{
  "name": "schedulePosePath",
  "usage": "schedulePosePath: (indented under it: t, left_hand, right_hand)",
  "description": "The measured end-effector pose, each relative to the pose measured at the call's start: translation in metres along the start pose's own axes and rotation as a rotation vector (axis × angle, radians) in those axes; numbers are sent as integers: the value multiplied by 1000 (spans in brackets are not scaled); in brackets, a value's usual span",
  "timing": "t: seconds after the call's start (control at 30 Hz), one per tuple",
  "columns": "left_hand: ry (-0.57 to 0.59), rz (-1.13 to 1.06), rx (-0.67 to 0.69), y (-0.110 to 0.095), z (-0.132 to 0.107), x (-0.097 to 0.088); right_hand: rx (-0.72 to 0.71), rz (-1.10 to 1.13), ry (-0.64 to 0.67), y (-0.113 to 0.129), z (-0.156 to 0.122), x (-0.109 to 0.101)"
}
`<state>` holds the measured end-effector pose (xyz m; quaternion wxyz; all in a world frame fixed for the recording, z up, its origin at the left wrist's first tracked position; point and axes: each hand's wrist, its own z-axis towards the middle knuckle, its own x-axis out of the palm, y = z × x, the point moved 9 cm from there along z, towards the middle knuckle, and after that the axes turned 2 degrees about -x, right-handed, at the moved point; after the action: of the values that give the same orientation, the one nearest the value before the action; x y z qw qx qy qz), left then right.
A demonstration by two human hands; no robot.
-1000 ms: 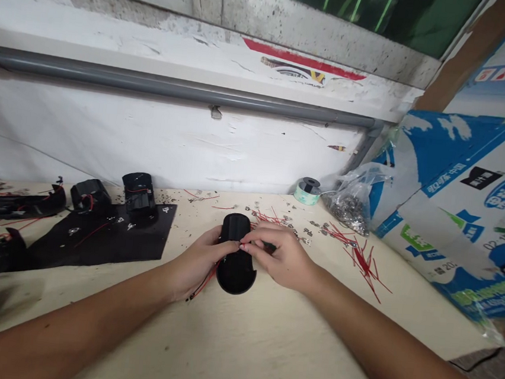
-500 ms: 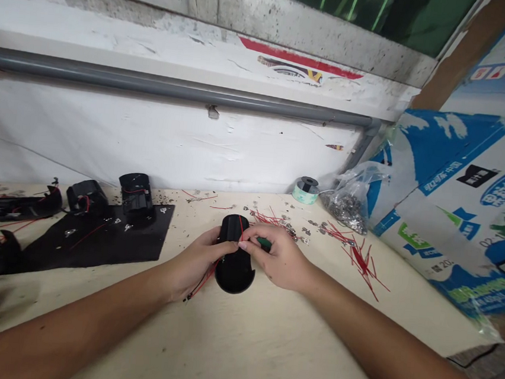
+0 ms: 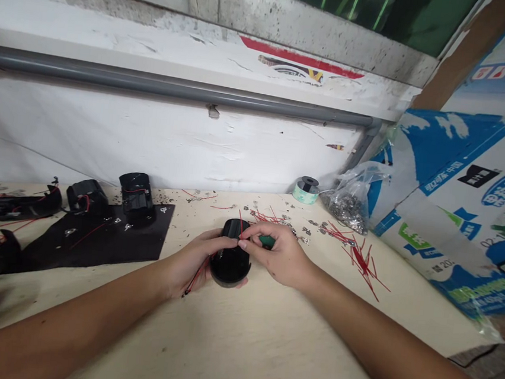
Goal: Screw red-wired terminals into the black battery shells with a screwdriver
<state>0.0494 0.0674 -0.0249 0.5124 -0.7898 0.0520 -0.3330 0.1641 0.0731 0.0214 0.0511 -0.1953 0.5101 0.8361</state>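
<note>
My left hand (image 3: 192,260) is closed around a black plastic housing (image 3: 229,266), its thumb over the top and fingertips showing beneath. The housing is open-sided, with a rounded near end. Against the thumb tip, my right hand (image 3: 282,255) pinches a thin red wire (image 3: 241,219) that stands up from the housing. A green tool handle (image 3: 266,241) is tucked in the right palm; its working end is hidden. More red wires with a dark tip (image 3: 193,280) hang below my left hand. Where the pinched wire ends inside the housing is hidden.
More black housings (image 3: 134,195) with red wires stand at the left, some on a black sheet (image 3: 109,241). Loose red wires (image 3: 362,259) and small metal contacts lie behind and right. A tape roll (image 3: 306,190), a bag of metal parts (image 3: 348,207) and a printed carton (image 3: 464,222) stand beyond.
The housing has tilted, its near end rising slightly and shifting left in my left hand. Left fingertips now show under it. My right hand keeps its pinch at nearly the same spot.
</note>
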Motion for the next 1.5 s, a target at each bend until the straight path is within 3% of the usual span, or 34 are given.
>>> schedulePosePath:
  t: [0.27, 0.5, 0.9, 1.23, 1.5]
  left_hand:
    - [-12, 54, 8, -3, 0, 5]
    - [1, 12, 4, -1, 1, 2]
    - [-73, 88, 9, 1, 1, -5]
    - [-53, 95, 16, 0, 0, 0]
    - [-67, 53, 25, 1, 2, -4]
  right_hand:
    - [-65, -50, 8, 8, -1, 3]
    - [-78, 13, -67, 9, 0, 0]
    - [33, 134, -46, 0, 3, -1]
    - [-13, 111, -66, 7, 1, -1]
    - [33, 67, -43, 3, 2, -3]
